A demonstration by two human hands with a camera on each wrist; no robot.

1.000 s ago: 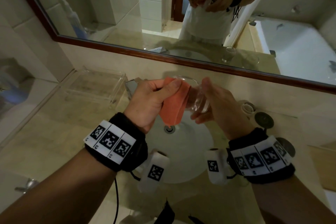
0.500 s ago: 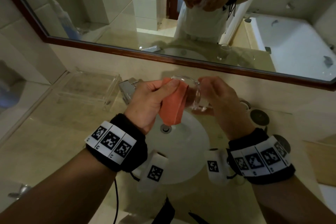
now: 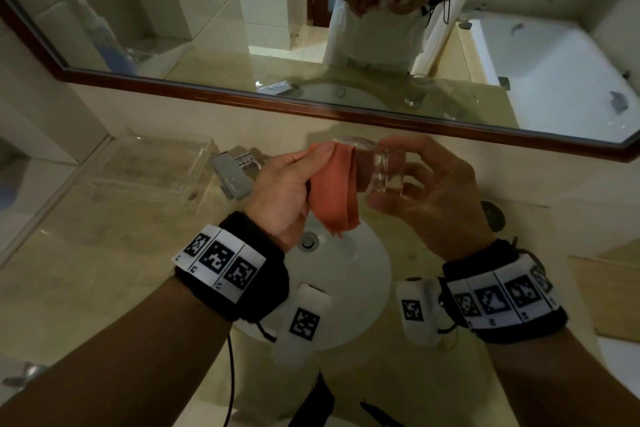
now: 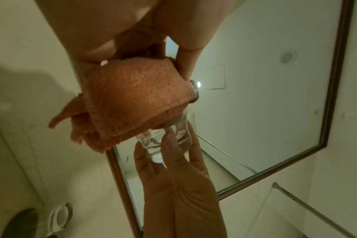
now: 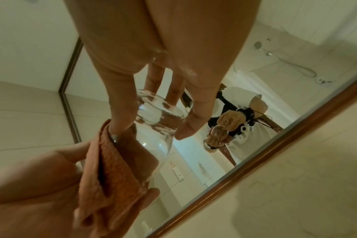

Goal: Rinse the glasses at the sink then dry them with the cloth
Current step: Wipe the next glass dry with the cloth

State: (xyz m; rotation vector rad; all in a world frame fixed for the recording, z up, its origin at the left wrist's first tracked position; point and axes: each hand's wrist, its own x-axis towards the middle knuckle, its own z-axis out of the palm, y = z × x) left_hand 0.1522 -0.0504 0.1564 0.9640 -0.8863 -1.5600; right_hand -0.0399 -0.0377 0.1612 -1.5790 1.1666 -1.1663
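Drying under way: left hand (image 3: pixel 280 194) pinching cloth (image 3: pixel 334 191) over glass (image 3: pixel 379 172) rim, right hand (image 3: pixel 433 194) now gripping base by fingertips; glass turned since, wiping unfinished.

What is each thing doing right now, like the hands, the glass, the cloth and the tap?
left hand: grips the cloth
right hand: holds the glass by its base end
glass: on its side, above the sink
cloth: folded, wrapped over the glass's rim
sink: drain open
tap: no water running
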